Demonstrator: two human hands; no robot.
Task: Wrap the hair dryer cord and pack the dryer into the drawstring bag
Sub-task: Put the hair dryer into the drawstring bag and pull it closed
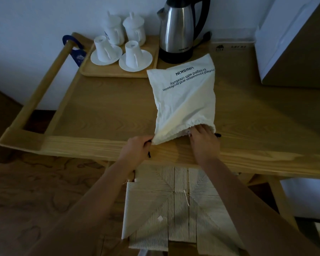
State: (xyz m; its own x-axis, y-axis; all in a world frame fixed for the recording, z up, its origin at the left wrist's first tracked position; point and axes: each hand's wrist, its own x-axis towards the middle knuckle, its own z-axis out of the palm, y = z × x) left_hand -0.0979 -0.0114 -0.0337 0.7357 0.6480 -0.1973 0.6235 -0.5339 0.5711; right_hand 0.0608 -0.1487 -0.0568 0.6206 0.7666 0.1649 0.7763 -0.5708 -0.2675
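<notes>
1. We see the drawstring bag (185,95) lying flat on the wooden bench (103,111), its printed closed end pointing away from us toward the kettle (179,28) and its gathered mouth at the near edge, right at our hands

2. Our left hand (135,151) pinches the bag's near-left corner at the hem, fingers curled round the cloth; a short dark cord end (149,154) hangs just below that grip – we take it for the drawstring

3. Our right hand (203,141) sits at the mouth with its fingertips pushed under the gathered hem. The fingers look fairly straight, but their ends are hidden by the cloth, so we cannot tell whether they hold anything inside

4. The hair dryer itself is not in plain view. A small pale patterned bit (186,133) shows just inside the opening beside the right fingertips, too small for us to name; the bag looks rather flat, so we judge nothing about its contents

5. The relation that matters: the bag's long axis runs straight away from us, mouth nearest, so anything going in must travel forward along that line. The right hand is the one at the opening; the left holds the corner steady off to the side

6. Another dark cord tip (218,135) pokes out at the right of the mouth – the likely pull point for closing the bag

7. A tray (85,71) of white cups (131,52) stands well apart at the far left
</notes>
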